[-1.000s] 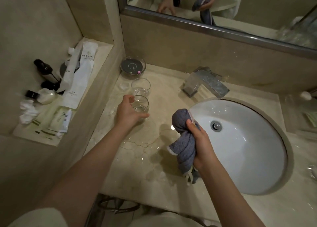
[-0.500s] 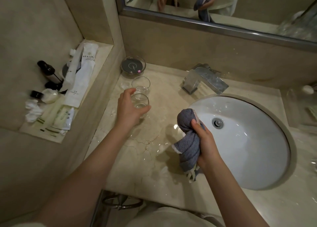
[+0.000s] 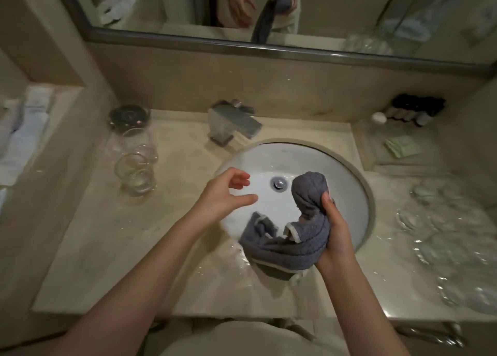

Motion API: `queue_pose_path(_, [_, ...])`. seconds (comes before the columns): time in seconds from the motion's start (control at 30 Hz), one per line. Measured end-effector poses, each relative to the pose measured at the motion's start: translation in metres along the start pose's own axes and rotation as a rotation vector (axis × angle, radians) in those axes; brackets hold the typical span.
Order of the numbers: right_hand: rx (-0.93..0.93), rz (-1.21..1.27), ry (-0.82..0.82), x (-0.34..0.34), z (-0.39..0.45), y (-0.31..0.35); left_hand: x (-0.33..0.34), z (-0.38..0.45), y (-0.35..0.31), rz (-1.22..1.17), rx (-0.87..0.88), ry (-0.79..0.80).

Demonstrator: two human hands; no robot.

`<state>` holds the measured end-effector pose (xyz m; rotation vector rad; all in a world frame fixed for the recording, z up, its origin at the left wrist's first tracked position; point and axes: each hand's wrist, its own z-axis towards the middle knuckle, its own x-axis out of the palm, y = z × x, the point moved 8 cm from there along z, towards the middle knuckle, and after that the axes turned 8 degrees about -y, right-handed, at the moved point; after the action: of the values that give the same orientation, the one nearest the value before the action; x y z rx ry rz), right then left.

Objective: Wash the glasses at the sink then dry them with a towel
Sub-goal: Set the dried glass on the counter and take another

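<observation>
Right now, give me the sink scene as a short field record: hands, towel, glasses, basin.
left hand: empty, fingers loosely curled, over the basin's left edge
right hand: grips the grey towel
towel position: bunched, hanging over the basin's front rim
dried glasses: two clear tumblers upright on the counter left of the basin, no hand on them
other glasses: blurred cluster on the counter at right, count unclear
basin: white, drain visible
faucet: no water visibly running

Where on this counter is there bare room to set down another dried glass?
Free: the counter in front of the two glasses, left of the sink; also between those glasses and the faucet. Crowded: the right side, covered in blurred glassware, and the front rim, under the towel.
</observation>
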<state>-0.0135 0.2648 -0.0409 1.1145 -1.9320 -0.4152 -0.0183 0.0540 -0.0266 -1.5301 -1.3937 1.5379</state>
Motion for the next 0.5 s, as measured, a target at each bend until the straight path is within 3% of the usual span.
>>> queue_pose_path(0.5, [-0.131,0.099,-0.355,-0.216,-0.023,0.114,0.278,0.0,-0.086,0.266,0.153,0.381])
